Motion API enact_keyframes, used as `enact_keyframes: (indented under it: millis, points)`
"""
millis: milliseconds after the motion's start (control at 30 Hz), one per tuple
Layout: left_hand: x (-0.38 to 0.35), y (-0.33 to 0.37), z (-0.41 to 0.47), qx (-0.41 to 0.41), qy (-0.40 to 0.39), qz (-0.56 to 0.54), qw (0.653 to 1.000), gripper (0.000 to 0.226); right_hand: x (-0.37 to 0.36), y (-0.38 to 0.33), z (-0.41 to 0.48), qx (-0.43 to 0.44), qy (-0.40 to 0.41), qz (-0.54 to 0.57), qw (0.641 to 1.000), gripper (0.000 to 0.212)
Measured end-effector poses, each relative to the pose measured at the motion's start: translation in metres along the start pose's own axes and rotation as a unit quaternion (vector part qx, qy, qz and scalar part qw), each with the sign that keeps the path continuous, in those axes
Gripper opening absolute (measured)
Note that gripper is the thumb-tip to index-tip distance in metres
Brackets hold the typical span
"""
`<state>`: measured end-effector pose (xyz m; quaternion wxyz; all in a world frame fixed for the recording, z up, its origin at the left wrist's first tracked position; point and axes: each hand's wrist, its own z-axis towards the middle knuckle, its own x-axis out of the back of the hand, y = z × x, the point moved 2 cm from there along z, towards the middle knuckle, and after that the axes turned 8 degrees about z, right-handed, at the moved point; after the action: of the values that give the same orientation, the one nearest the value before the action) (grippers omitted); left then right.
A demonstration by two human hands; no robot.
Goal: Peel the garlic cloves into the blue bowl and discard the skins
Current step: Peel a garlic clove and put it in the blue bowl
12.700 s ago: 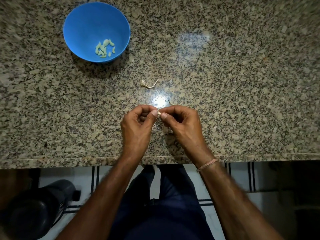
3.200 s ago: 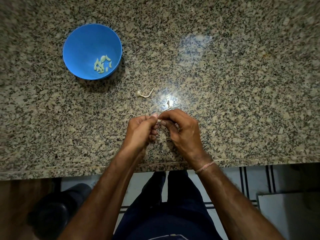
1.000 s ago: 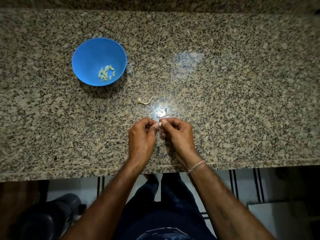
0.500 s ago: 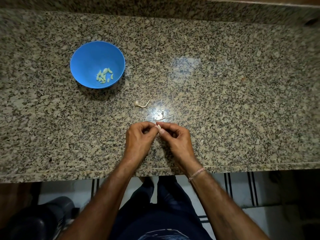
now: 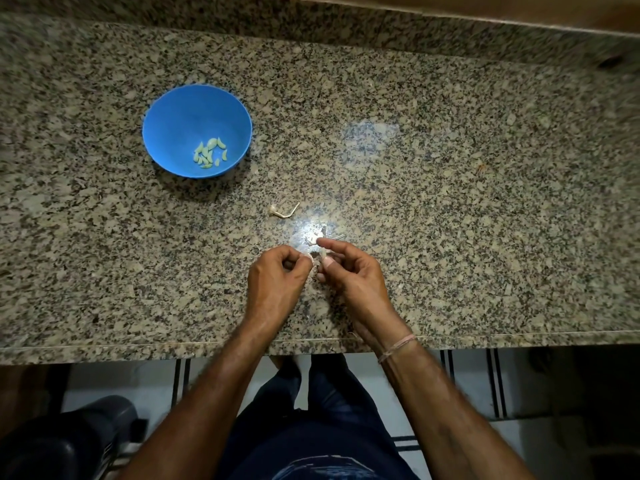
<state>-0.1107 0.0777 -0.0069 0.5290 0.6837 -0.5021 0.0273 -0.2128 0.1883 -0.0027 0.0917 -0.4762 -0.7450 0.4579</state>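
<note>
Left hand (image 5: 277,284) pinches the garlic clove (image 5: 310,258) low over the tabletop (image 5: 450,202), and my right hand (image 5: 351,275) pinches a bit of skin (image 5: 323,253) right beside it. The blue bowl (image 5: 166,112) sits well off to the far left, so I reckon the left grip is the nearer one for the drop.

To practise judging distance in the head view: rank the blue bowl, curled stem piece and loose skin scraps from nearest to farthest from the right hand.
1. The loose skin scraps, just beyond the fingertips of the right hand.
2. The curled stem piece, further up and left.
3. The blue bowl, far upper left.
</note>
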Motion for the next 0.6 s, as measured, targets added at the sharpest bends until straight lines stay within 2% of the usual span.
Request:
enact_keyframes:
  millis: [100,167,233,300,400,600]
  points:
    - [0.0018,-0.0004,-0.0010,-0.020,0.024,0.033,0.999,0.015,0.0015,0.0022,0.0017,-0.037,-0.004,0.058,0.998,0.026]
    - [0.0030,-0.0005,-0.0012,-0.047,0.036,0.042,0.997,0.007,0.0029,0.0024,0.0024,-0.039,-0.003,0.069,0.997,0.024]
    - [0.0042,0.0009,-0.0015,-0.064,0.039,0.038,0.996,0.010,0.0038,0.0026,0.0021,-0.029,-0.003,0.062,0.998,0.023]
    - [0.0041,0.0033,-0.0020,-0.058,0.022,0.006,0.998,0.018,0.0037,0.0021,0.0012,-0.018,-0.003,0.050,0.999,0.021]
    - [0.0019,0.0063,-0.0037,-0.048,-0.010,-0.056,0.997,0.015,0.0006,0.0007,0.0002,-0.007,-0.011,0.052,0.999,0.018]
    - [0.0025,0.0059,-0.0074,-0.042,0.006,-0.089,0.995,0.007,-0.0017,0.0016,-0.0007,0.023,0.007,0.038,0.999,0.015]
